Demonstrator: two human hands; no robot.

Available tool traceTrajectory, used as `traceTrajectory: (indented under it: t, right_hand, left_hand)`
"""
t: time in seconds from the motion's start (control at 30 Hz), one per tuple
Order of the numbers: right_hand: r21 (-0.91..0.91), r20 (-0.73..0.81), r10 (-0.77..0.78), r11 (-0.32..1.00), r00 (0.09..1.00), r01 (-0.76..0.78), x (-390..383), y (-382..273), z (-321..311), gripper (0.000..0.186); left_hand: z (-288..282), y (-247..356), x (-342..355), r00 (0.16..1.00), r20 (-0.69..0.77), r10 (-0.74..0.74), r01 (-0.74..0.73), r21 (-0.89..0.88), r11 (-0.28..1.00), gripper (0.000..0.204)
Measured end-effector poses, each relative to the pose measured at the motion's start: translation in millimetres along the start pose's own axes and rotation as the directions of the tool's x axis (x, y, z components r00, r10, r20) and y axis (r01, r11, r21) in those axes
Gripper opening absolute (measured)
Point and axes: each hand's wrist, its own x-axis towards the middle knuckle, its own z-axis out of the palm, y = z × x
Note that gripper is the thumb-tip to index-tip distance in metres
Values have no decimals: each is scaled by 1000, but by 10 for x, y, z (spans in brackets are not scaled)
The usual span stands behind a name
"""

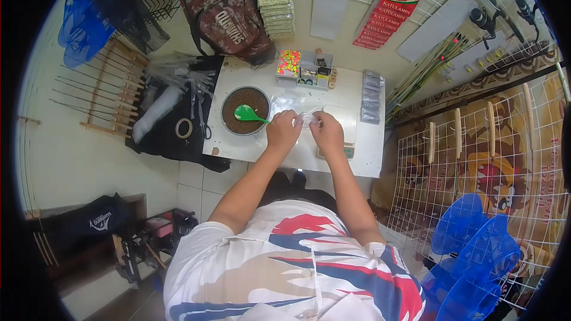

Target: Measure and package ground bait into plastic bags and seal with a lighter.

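Over the white table (238, 147), both my hands pinch a small clear plastic bag (307, 117) between them. My left hand (284, 129) is closed on its left side, and my right hand (328, 133) is closed on its right side, above a white scale (347, 120). To the left stands a round metal bowl (225, 125) full of brown granules (242, 96). A green spoon (245, 113) lies on the granules, its handle reaching over the rim near my left hand. What the bag holds, if anything, is too small to tell.
Behind my hands sits a divided tray (307, 85) with bright beads and small parts. Several packed sachets (372, 98) line the right side. On black cloth at left lie scissors (202, 120) and a tape roll (184, 128). A camouflage bag (223, 18) reaches the table's back edge.
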Motion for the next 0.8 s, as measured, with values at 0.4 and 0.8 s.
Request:
traceTrajectory:
  t: [0.4,0.8]
  right_hand:
    - [18,5,17,1000,1000,-17,29,11,-51,20]
    - [44,133,179,982,975,-186,-36,-9,-24,32]
  left_hand:
    - [-44,92,-34,986,37,160,-159,-44,986,47]
    - [-40,18,8,986,112,-124,126,-13,992,23]
